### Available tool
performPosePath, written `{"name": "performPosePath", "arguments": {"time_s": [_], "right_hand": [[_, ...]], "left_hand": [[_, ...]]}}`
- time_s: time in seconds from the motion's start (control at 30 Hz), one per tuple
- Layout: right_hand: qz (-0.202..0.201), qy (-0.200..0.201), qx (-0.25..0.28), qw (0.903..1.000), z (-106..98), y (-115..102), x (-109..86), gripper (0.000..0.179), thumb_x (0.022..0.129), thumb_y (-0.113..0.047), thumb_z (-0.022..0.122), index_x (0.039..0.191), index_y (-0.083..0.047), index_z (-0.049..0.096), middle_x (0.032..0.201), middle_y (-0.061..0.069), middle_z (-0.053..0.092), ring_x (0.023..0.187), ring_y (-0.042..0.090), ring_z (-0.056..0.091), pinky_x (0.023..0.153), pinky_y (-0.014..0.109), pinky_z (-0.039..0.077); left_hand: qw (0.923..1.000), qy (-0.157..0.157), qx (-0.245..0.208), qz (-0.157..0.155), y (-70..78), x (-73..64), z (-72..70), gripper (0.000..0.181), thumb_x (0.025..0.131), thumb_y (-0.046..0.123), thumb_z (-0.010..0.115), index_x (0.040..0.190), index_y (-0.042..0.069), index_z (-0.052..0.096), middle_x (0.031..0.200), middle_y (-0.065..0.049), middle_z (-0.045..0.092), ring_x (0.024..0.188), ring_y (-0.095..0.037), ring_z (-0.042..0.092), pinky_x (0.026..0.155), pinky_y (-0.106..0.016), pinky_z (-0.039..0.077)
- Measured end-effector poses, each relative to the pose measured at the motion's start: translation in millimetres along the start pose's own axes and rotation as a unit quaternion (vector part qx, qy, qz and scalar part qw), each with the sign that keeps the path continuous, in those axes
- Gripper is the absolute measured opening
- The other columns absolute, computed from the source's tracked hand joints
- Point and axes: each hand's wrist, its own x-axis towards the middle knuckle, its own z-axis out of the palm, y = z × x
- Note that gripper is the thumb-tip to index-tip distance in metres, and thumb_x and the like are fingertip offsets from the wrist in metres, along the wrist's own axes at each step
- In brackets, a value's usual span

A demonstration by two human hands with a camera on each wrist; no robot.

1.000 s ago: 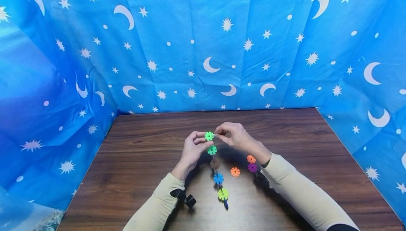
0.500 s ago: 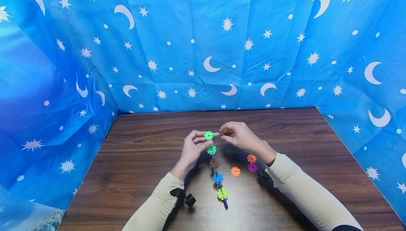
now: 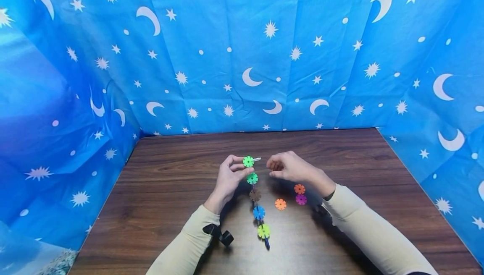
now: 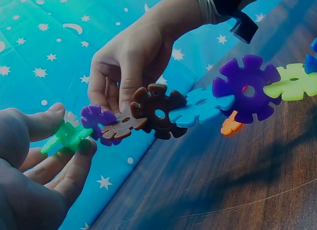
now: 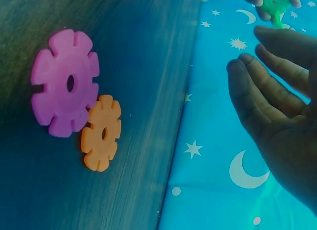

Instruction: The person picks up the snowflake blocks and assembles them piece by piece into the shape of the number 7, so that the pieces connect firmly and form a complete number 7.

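Observation:
My left hand point(image 3: 227, 182) pinches a bright green notched disc point(image 3: 246, 162) between thumb and fingers. A whitish disc point(image 3: 257, 159) is seen edge-on, joined to its right side. From this hand a chain of interlocked discs runs toward the near table edge, including another green disc point(image 3: 249, 179), a brown disc point(image 4: 143, 107), a blue disc point(image 4: 190, 115), a purple disc point(image 4: 230, 86) and a yellow-green disc point(image 3: 261, 233). My right hand point(image 3: 293, 168) hovers to the right of the whitish disc, apart from it, fingers loosely bent and holding nothing.
On the wooden table point(image 3: 170, 191) lie a loose orange disc point(image 3: 277, 205) right of the chain, and another orange disc point(image 3: 296, 189) touching a magenta disc point(image 3: 298, 200) below my right forearm. A blue cloth point(image 3: 211, 77) with moons and stars stands behind and beside the table.
My right hand has let go of the whitish disc and drawn back to the right. My left hand stays almost still with the chain.

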Motion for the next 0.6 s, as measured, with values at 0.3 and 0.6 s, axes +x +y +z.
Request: {"name": "performPosePath", "arguments": {"time_s": [0.3, 0.6], "right_hand": [[-0.021, -0.055, -0.009, 0.9982, 3, -1, -6.5, 0.015, 0.085, -0.015, 0.074, 0.099, -0.012, 0.070, 0.086, -0.004, 0.070, 0.079, 0.005, 0.064, 0.072, 0.025, 0.055], [-0.023, -0.103, -0.030, 0.9939, 9, -5, -14.4, 0.023, 0.083, -0.014, 0.077, 0.104, -0.007, 0.069, 0.090, 0.005, 0.070, 0.081, 0.014, 0.065, 0.070, 0.026, 0.054]], "left_hand": [[0.9999, 0.002, 0.010, 0.000, 1.0, -1.0, -0.2, 0.041, 0.077, -0.002, 0.080, 0.109, 0.003, 0.056, 0.087, -0.003, 0.072, 0.079, -0.012, 0.070, 0.069, -0.024, 0.056], [1.0000, -0.004, 0.009, 0.001, 2.9, -2.9, -1.1, 0.045, 0.077, -0.001, 0.080, 0.115, 0.002, 0.058, 0.092, -0.010, 0.072, 0.081, -0.013, 0.070, 0.070, -0.026, 0.057]]}}
